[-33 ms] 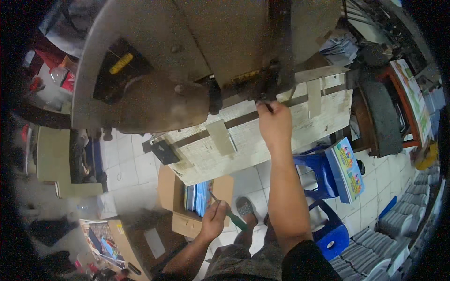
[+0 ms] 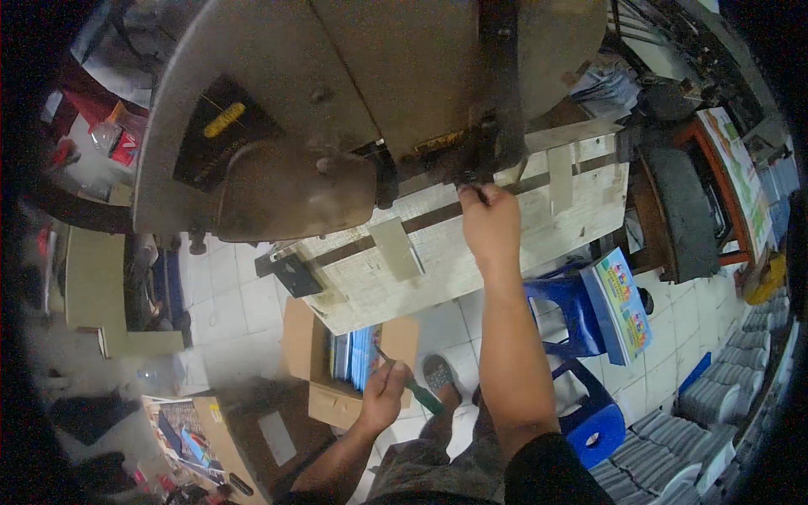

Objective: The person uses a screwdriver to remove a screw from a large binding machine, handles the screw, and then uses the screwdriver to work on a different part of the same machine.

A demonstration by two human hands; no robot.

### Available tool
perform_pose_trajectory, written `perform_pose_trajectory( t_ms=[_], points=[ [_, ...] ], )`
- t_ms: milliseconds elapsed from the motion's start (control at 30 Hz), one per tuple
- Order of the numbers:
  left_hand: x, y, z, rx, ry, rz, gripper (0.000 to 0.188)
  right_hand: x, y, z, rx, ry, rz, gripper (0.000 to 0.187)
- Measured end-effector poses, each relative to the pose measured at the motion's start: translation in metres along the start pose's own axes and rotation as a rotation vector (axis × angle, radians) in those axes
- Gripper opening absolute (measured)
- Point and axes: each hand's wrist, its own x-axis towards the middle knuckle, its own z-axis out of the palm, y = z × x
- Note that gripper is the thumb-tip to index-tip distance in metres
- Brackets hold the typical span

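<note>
Head view: an open cardboard box (image 2: 402,338), flaps spread, sits on the floor just beyond the left hand (image 2: 385,396), packed with blue-covered books (image 2: 360,355) standing on edge. A second open carton (image 2: 231,431), well to the left of that hand, holds a jumble of dark and blue items (image 2: 187,442) too blurred to name. The left hand is closed around a green-handled tool (image 2: 427,399), its thin dark shaft angling up across the view of the packed box; whether it touches the box cannot be told. The right hand (image 2: 481,195), above and across a worn white bench (image 2: 450,263), has its fingers curled in, the tips at a dark metal fitting (image 2: 478,160) on a large machine (image 2: 337,93); whether it grips or merely touches is hidden. To the right of the right forearm, a stack of colourful books (image 2: 623,307) rests on a blue stool (image 2: 572,311).
</note>
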Motion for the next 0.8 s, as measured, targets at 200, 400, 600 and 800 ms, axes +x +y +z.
perform_pose_trajectory(
  t_ms=[200,400,600,800],
  points=[
    [-0.005,0.01,-0.005,-0.049,-0.011,0.076,0.032,0.002,0.005,0.0,-0.213,-0.032,-0.031,0.031],
    [-0.01,0.008,-0.008,-0.051,0.023,0.16,0.031,-0.01,-0.02,0.001,-0.553,0.025,-0.229,0.027],
    [-0.016,0.007,-0.011,-0.111,-0.014,0.163,0.035,-0.011,-0.021,0.001,-0.614,0.052,-0.279,0.025],
    [-0.016,0.002,-0.015,-0.162,-0.003,0.19,0.035,-0.011,-0.02,0.002,-0.577,0.081,-0.241,0.026]
  ],
)
